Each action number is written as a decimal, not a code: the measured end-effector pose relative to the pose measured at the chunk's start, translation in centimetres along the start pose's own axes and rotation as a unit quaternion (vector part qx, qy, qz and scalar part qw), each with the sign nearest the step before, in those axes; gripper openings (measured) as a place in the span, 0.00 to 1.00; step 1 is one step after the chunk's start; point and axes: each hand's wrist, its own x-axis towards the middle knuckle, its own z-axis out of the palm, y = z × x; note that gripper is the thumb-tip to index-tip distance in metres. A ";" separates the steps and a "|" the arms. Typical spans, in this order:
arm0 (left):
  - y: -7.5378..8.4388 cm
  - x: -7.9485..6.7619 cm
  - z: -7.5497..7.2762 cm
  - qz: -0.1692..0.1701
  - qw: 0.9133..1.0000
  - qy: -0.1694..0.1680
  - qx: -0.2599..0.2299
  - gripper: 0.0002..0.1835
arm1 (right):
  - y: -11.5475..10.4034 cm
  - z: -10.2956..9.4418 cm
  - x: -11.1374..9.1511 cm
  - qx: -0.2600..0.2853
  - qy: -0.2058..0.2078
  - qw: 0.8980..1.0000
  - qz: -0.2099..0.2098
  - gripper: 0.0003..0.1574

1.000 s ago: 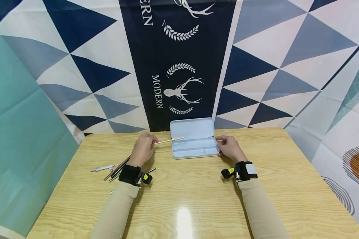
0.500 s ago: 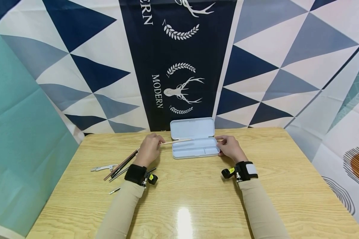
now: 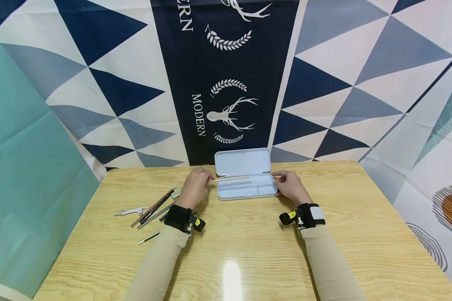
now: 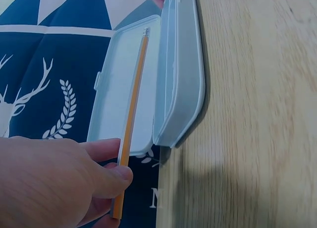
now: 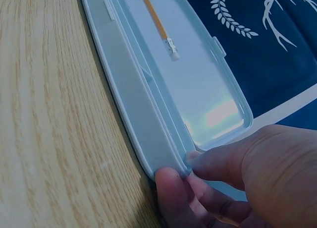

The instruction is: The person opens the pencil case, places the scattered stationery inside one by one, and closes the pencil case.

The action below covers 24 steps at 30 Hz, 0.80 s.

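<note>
My left hand [image 3: 196, 187] pinches a yellow pencil [image 4: 132, 105] between thumb and fingers near one end. Its white eraser end points right, over the back part of a light blue pencil case [image 3: 236, 194]. The case lies open on the table, lid [image 3: 242, 161] raised at the back, and its tray has divided compartments. In the right wrist view the eraser end [image 5: 172, 48] shows against the lid. At the right end of the case, my right hand [image 3: 291, 186] grips the corner, thumb on the rim and fingers against the outer wall.
Left of my left hand lie several dark pencils [image 3: 156, 207], a white compass-like tool [image 3: 131, 211] and a small green-and-white item [image 3: 175, 194]. Another pencil [image 3: 149, 238] lies nearer the front. A patterned cloth [image 3: 226, 83] hangs behind the wooden table [image 3: 248, 242].
My left hand has moved right with the pencil, carrying it from the case's left edge to over the case. More of the loose pencils show. My right hand has stayed on the corner.
</note>
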 end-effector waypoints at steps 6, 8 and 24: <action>1.3 0.2 -0.1 0.001 1.000 -0.003 0.011 0.19 | 0.0 -0.1 0.1 -0.002 -0.002 1.000 0.002 0.28; -0.3 0.8 2.0 0.003 1.000 -0.005 0.011 0.19 | 0.0 -0.1 0.1 -0.002 -0.003 1.000 0.002 0.28; 5.2 0.7 -0.6 -0.007 1.000 -0.016 0.025 0.14 | 0.1 -0.2 0.1 0.000 -0.004 1.000 0.003 0.29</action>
